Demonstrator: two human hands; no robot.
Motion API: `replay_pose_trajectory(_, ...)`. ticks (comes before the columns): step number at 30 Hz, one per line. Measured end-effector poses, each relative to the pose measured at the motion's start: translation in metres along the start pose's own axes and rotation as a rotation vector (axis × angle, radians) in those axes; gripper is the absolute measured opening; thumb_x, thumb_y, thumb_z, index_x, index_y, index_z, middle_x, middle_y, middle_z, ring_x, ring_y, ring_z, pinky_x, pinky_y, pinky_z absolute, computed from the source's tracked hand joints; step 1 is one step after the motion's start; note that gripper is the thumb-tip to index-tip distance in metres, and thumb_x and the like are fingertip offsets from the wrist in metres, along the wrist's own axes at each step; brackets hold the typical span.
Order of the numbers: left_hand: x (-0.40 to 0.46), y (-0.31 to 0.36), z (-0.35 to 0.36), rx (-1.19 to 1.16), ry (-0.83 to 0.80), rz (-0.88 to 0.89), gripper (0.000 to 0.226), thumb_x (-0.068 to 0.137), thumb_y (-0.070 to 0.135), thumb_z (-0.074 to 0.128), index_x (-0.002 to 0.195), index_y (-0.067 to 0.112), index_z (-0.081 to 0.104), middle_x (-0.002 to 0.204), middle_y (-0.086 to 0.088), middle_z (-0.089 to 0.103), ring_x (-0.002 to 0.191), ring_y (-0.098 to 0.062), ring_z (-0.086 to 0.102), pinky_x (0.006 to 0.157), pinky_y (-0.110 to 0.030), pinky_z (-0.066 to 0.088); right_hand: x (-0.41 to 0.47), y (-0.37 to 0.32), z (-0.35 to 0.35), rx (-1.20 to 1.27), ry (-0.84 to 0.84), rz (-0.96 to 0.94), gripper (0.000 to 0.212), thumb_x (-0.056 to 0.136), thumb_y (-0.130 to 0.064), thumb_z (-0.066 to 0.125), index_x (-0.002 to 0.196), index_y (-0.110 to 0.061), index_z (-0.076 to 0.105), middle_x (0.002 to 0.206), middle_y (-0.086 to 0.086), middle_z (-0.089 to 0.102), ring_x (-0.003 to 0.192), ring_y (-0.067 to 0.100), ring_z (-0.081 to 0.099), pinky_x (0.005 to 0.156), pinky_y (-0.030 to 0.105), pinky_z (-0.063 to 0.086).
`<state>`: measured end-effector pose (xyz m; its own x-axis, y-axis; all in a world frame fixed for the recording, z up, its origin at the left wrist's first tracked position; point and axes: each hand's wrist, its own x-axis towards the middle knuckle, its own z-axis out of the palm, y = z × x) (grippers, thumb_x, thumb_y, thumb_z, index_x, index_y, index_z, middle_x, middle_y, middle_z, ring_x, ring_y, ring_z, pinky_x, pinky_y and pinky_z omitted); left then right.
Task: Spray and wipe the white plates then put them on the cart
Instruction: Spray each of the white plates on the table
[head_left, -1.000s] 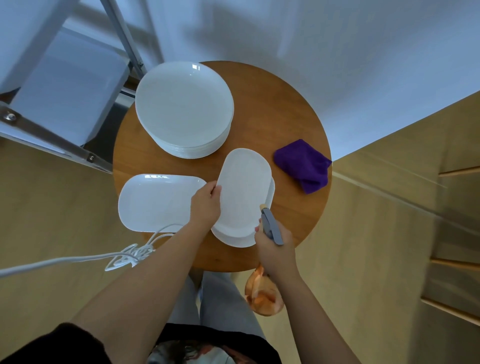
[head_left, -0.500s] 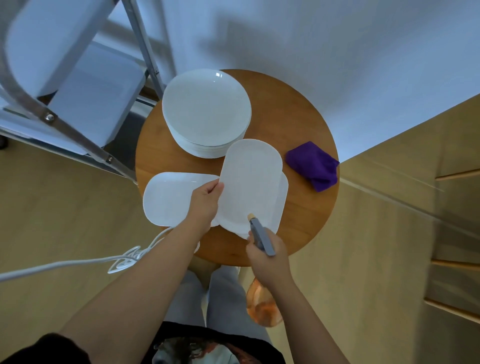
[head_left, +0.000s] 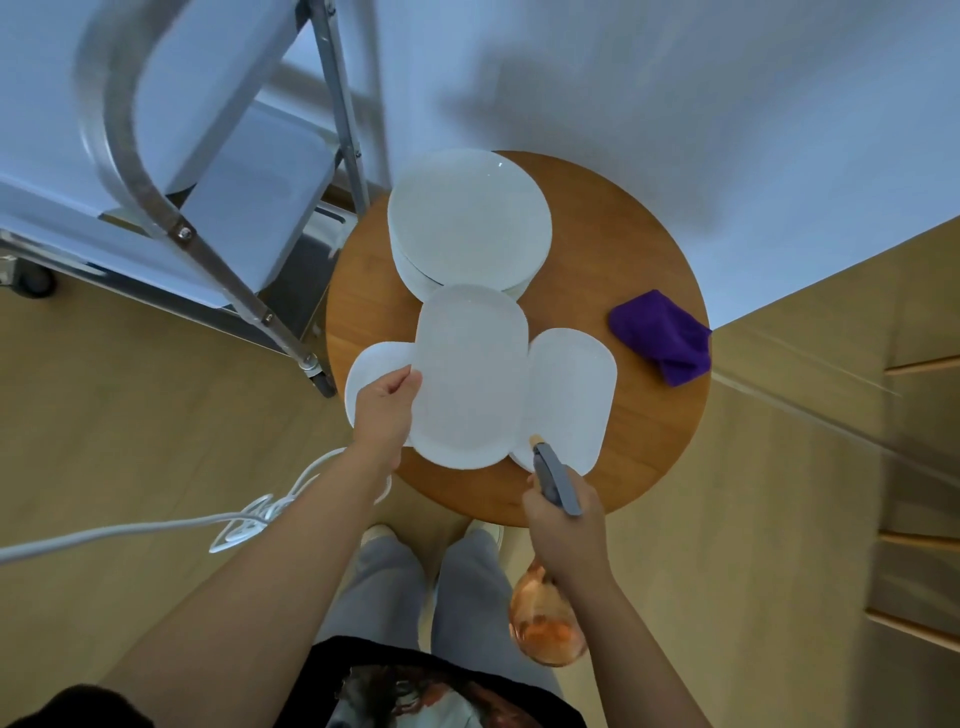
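Holding: the left hand (head_left: 387, 408) pinches the left edge of an oblong white plate (head_left: 470, 382), thumb on top and fingers curled under the rim, so the plate sits lifted and tilted between the two hands.
Held plate: plain white, rounded corners, long axis running away from the person; its face looks matte with a faint speckle, though I cannot tell whether that is spray.
Right hand (head_left: 563, 525): clenched around the neck of a spray bottle (head_left: 545, 621), grey trigger head (head_left: 556, 475) poking up past the knuckles, small tan nozzle aimed at the near corner of the held plate.
Bottle body: clear orange-tinted, hanging below the right wrist, off the near edge of the counter.
Second oblong plate (head_left: 574, 395): flat on the counter just beyond the right hand, partly hidden by the held plate.
Third oblong plate (head_left: 366, 371): under and beyond the left hand, only its left end showing.
Round plate stack (head_left: 467, 223): white, several deep, further out from both hands, the held plate's far end overlapping its near rim.
Counter (head_left: 639, 457): round, warm brown wood.
Cloth (head_left: 662, 335): purple, crumpled, out past the right hand near the counter's right edge.
Cart (head_left: 171, 208): metal frame with pale shelves, out to the left beyond the left hand.
Cable (head_left: 249, 517): white, looped on the floor beneath the left forearm.
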<state>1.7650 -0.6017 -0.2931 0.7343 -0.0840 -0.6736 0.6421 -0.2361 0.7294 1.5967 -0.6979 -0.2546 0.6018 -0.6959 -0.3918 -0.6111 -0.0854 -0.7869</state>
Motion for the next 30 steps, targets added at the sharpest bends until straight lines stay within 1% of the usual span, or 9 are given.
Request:
replay_pose_trajectory(5, -0.006, -0.021, -0.022, -0.034, 0.096, -0.052, 0.027, 0.098, 0.02, 0.051, 0.122, 0.013, 0.062, 0.107, 0.006, 0.059, 0.11, -0.023, 0.056, 0.1, -0.046, 0.048, -0.006, -0.002, 0.014, 0.049, -0.051, 0.045, 0.021, 0.085, -0.001, 0.057, 0.067, -0.012, 0.052, 0.056, -0.001, 0.042, 0.048, 0.006, 0.036, 0.045, 0.015, 0.034)
replay_pose_trajectory(9, -0.007, -0.037, -0.029, -0.026, 0.165, -0.117, 0.019, 0.098, 0.014, 0.051, 0.11, 0.01, 0.065, 0.107, -0.004, 0.065, 0.104, -0.027, 0.061, 0.096, -0.045, 0.051, -0.011, -0.005, 0.024, 0.044, -0.077, 0.065, 0.009, 0.084, 0.001, 0.056, 0.075, 0.001, 0.055, 0.06, 0.007, 0.045, 0.052, 0.013, 0.039, 0.046, 0.017, 0.034)
replay_pose_trajectory(12, -0.004, -0.044, -0.025, -0.02, 0.194, -0.202, 0.015, 0.097, 0.013, 0.052, 0.106, 0.007, 0.063, 0.102, -0.009, 0.065, 0.096, -0.026, 0.061, 0.089, -0.042, 0.052, -0.011, -0.007, 0.029, 0.042, -0.083, 0.093, 0.004, 0.084, 0.001, 0.055, 0.081, 0.002, 0.057, 0.064, 0.01, 0.047, 0.055, 0.017, 0.041, 0.048, 0.02, 0.035)
replay_pose_trajectory(15, -0.004, -0.046, -0.015, -0.07, 0.228, -0.255, 0.011, 0.096, 0.011, 0.052, 0.099, 0.004, 0.06, 0.087, -0.01, 0.061, 0.087, -0.024, 0.053, 0.075, -0.036, 0.044, -0.01, -0.01, 0.032, 0.033, -0.088, 0.103, 0.004, 0.085, -0.001, 0.056, 0.082, 0.001, 0.057, 0.066, 0.011, 0.048, 0.057, 0.02, 0.042, 0.05, 0.023, 0.036)
replay_pose_trajectory(17, -0.006, -0.047, -0.007, -0.17, 0.235, -0.32, 0.011, 0.096, 0.01, 0.052, 0.103, 0.005, 0.059, 0.094, -0.014, 0.063, 0.085, -0.022, 0.052, 0.08, -0.041, 0.047, -0.008, -0.011, 0.033, 0.034, -0.084, 0.11, 0.004, 0.086, -0.001, 0.056, 0.083, 0.002, 0.057, 0.067, 0.012, 0.048, 0.058, 0.022, 0.043, 0.052, 0.025, 0.037)
replay_pose_trajectory(19, -0.011, -0.05, 0.004, -0.256, 0.21, -0.385, 0.007, 0.095, 0.008, 0.054, 0.102, 0.009, 0.057, 0.092, -0.007, 0.062, 0.077, -0.017, 0.055, 0.073, -0.032, 0.049, -0.006, -0.012, 0.032, 0.052, -0.079, 0.124, 0.005, 0.086, -0.001, 0.056, 0.081, 0.0, 0.057, 0.068, 0.013, 0.048, 0.059, 0.022, 0.044, 0.052, 0.027, 0.038)
replay_pose_trajectory(22, -0.017, -0.054, 0.018, -0.348, 0.155, -0.51, 0.007, 0.092, 0.004, 0.059, 0.091, 0.01, 0.056, 0.085, -0.004, 0.06, 0.074, -0.016, 0.059, 0.065, -0.025, 0.051, -0.004, -0.013, 0.03, 0.036, -0.074, 0.13, 0.013, 0.087, -0.003, 0.056, 0.078, -0.013, 0.057, 0.073, 0.018, 0.053, 0.061, 0.018, 0.048, 0.049, 0.018, 0.04)
replay_pose_trajectory(26, -0.013, -0.058, 0.024, -0.202, 0.094, -0.542, 0.017, 0.092, 0.008, 0.06, 0.078, 0.013, 0.053, 0.083, -0.009, 0.063, 0.075, -0.019, 0.063, 0.081, -0.033, 0.056, 0.0, -0.013, 0.026, 0.023, -0.059, 0.129, 0.013, 0.087, -0.004, 0.057, 0.078, -0.014, 0.058, 0.079, 0.019, 0.06, 0.062, 0.017, 0.051, 0.05, 0.016, 0.04)
replay_pose_trajectory(30, -0.002, -0.054, 0.018, 0.005, 0.089, -0.479, 0.016, 0.095, 0.015, 0.057, 0.08, 0.007, 0.057, 0.073, -0.008, 0.064, 0.066, -0.017, 0.063, 0.062, -0.025, 0.054, 0.007, -0.009, 0.024, 0.035, -0.057, 0.141, 0.019, 0.088, -0.007, 0.057, 0.076, -0.021, 0.055, 0.067, 0.005, 0.053, 0.059, 0.015, 0.049, 0.05, 0.016, 0.039)
